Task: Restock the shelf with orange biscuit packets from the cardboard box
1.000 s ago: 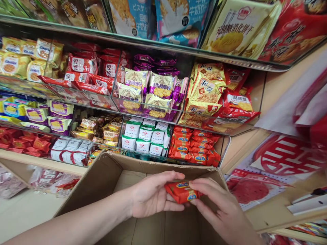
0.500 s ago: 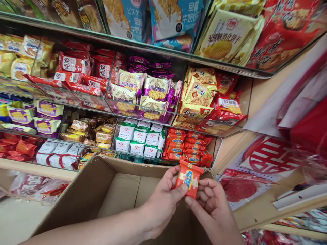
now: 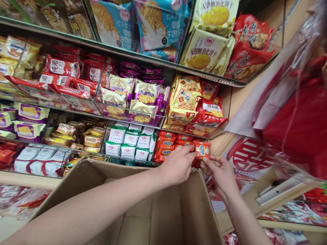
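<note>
A small orange-red wrapped biscuit packet (image 3: 202, 150) is at the right end of the lower shelf compartment. My right hand (image 3: 220, 172) pinches its lower right corner between thumb and fingers. Beside it, my left hand (image 3: 180, 162) reaches across the front of the compartment, palm down. Its fingers are stretched over the stacked packets, tips close to the held packet's left edge; whether they touch it I cannot tell. Matching orange-red packets (image 3: 163, 147) are stacked to the left, partly hidden behind that hand.
Below my arms stands an open cardboard box (image 3: 163, 217), its far edge close against the shelf. White-and-green packets (image 3: 129, 140) fill the neighbouring compartment. A clear shelf front with yellow and red packets (image 3: 185, 98) overhangs the stack. Red plastic-wrapped goods (image 3: 296, 126) hang at the right.
Both hands have moved forward from above the box to the shelf, taking the orange-red packet to the right end of its stack. My left hand has let go of the packet's face.
</note>
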Available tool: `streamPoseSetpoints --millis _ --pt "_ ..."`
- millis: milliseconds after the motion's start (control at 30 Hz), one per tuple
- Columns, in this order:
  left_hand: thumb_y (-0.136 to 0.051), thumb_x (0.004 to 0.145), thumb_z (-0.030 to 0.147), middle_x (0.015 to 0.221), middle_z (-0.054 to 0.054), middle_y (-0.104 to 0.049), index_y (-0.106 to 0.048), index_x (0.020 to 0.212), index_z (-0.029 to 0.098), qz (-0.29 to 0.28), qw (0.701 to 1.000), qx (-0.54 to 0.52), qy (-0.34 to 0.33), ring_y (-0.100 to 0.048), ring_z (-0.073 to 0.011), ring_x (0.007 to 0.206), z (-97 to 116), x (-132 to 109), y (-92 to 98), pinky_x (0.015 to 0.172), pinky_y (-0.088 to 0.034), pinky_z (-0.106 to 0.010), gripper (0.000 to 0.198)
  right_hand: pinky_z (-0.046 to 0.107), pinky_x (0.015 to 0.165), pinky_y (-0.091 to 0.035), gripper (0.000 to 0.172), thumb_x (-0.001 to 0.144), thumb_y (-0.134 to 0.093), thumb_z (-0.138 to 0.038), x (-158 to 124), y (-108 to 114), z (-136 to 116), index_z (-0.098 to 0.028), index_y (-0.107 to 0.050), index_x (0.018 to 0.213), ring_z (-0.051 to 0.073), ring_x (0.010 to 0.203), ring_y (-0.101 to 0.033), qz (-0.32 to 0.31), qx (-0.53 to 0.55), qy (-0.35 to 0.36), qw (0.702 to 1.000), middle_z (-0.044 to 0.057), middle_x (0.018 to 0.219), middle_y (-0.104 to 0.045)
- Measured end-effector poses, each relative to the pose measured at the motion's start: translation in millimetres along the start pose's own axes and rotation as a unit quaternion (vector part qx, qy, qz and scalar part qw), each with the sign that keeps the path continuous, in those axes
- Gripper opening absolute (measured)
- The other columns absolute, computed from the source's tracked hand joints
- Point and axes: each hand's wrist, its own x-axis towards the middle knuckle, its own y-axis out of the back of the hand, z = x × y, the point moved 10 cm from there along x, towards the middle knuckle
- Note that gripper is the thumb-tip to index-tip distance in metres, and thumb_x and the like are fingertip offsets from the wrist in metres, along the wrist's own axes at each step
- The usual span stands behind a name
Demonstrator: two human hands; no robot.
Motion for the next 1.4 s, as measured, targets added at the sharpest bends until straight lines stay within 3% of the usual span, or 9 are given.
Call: streamPoseSetpoints --millis 133,233,300,433,533,667,833,1000,1400 --pt "-0.038 0.084 0.02 0.129 -0.009 -0.044 -0.047 0.12 0.012 -0.039 0.983 0.178 -0.035 -0.044 -0.0216 0.103 -12 28 -21.3 0.087 -0.042 -0.034 0.037 0.025 0.058 -0.054 0.042 0.053 -0.075 -0.031 5 -13 -2 -0.016 -0.045 0.079 0.014 0.054 -0.063 0.005 -0.046 0.033 0.998 -0.001 0.06 -0.064" --pt "-0.035 0.085 0.018 0.129 -0.01 -0.044 -0.044 0.122 0.011 -0.054 0.972 0.224 -0.038 -0.044 -0.023 0.101 -15 37 -31.0 0.079 -0.045 -0.035 0.038 0.029 0.053 -0.053 0.025 0.072 -0.06 -0.033 6 -19 -16 -0.016 -0.046 0.084 0.016 0.052 -0.063 0.01 -0.225 0.095 0.97 0.002 0.066 -0.063" --pt "-0.033 0.085 0.016 0.128 -0.013 -0.044 -0.042 0.122 0.009 -0.052 0.971 0.233 -0.034 -0.044 -0.0241 0.1 -13 39 -32.3 0.075 -0.045 -0.036 0.039 0.031 0.054 -0.051 0.018 0.081 -0.048 -0.03 1 -27 -32 -0.015 -0.051 0.09 0.019 0.057 -0.063 0.025 -0.429 0.167 0.887 0.007 0.073 -0.064" --pt "-0.033 0.085 0.016 0.128 -0.014 -0.043 -0.042 0.122 0.009 -0.052 0.966 0.25 -0.032 -0.043 -0.0253 0.1 -8 37 -33.3 0.074 -0.043 -0.037 0.039 0.033 0.055 -0.047 0.025 0.087 -0.033 -0.017 -15 -56 -47 -0.013 -0.054 0.1 0.024 0.067 -0.064 0.034 -0.731 0.249 0.635 0.012 0.083 -0.064" --pt "-0.033 0.086 0.018 0.118 -0.012 -0.05 -0.042 0.123 0.011 -0.067 0.963 0.257 -0.037 -0.043 -0.0236 0.096 -8 35 -36.9 0.071 -0.042 -0.035 0.039 0.029 0.05 -0.044 0.027 0.086 -0.03 -0.012 -18 -69 -47 -0.012 -0.056 0.095 0.022 0.063 -0.064 0.011 -0.8 0.242 0.55 0.012 0.082 -0.061" --pt "-0.034 0.085 0.018 0.108 -0.01 -0.057 -0.043 0.123 0.011 -0.092 0.958 0.268 -0.043 -0.044 -0.0221 0.094 -9 32 -41.5 0.069 -0.041 -0.033 0.039 0.026 0.051 -0.043 0.025 0.086 -0.032 -0.015 -16 -77 -48 -0.012 -0.056 0.092 0.019 0.064 -0.063 -0.016 -0.809 0.252 0.53 0.011 0.084 -0.057" --pt "-0.037 0.083 0.02 0.131 -0.012 -0.042 -0.048 0.119 0.008 -0.109 0.952 0.284 -0.045 -0.042 -0.0221 0.1 -10 26 -40.0 0.074 -0.038 -0.034 0.04 0.026 0.049 -0.041 0.03 0.089 -0.031 -0.026 -19 -87 -42 -0.021 -0.046 0.114 0.016 0.066 -0.061 -0.04 -0.781 0.334 0.526 0.01 0.109 -0.049" --pt "-0.04 0.082 0.023 0.135 -0.01 -0.039 -0.062 0.101 0.012 -0.143 0.944 0.294 -0.049 -0.043 -0.023 0.101 -17 23 -39.3 0.072 -0.037 -0.035 0.032 0.026 0.048 -0.04 0.029 0.089 -0.029 -0.03 -14 -84 -42 -0.018 -0.05 0.105 0.018 0.067 -0.06 -0.024 -0.794 0.331 0.509 0.012 0.11 -0.048" --pt "-0.036 0.085 0.031 0.137 -0.007 -0.036 -0.057 0.109 0.013 -0.136 0.942 0.295 -0.083 -0.041 -0.0236 0.105 -26 12 -27.3 0.073 -0.038 -0.035 0.037 0.027 0.055 -0.042 0.026 0.085 -0.031 -0.011 -14 -86 -28 -0.015 -0.055 0.093 0.018 0.069 -0.062 -0.104 -0.832 0.278 0.469 0.012 0.113 -0.051"
